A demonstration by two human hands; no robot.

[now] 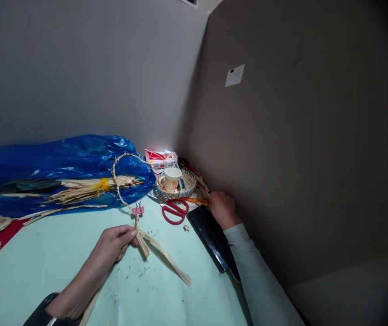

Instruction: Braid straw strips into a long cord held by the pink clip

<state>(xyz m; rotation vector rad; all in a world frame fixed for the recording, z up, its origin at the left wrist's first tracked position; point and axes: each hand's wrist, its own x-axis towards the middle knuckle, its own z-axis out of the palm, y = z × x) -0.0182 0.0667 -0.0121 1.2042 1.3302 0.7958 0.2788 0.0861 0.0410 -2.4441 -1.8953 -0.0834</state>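
Observation:
My left hand (118,242) pinches a pale straw braid (137,223) between thumb and fingers. Loose flat straw strips (166,259) fan out below that grip, one slanting to the right. Just above the fingers, a pink binder clip (138,210) sits on the braid. Beyond it the finished cord (114,174) loops up over the blue plastic bag. By the right wall, my right hand (223,209) is curled beside some pale fibres and an orange thing (197,200). Its fingertips are hidden, so what they grip cannot be made out.
Red-handled scissors (175,211) lie near a woven basket (194,184) with a paper cup (172,179). A black flat object (207,231) lies under my right forearm. The blue plastic bag (61,158) bears a tied straw bundle (88,189). A red-and-white packet (161,158) stands behind.

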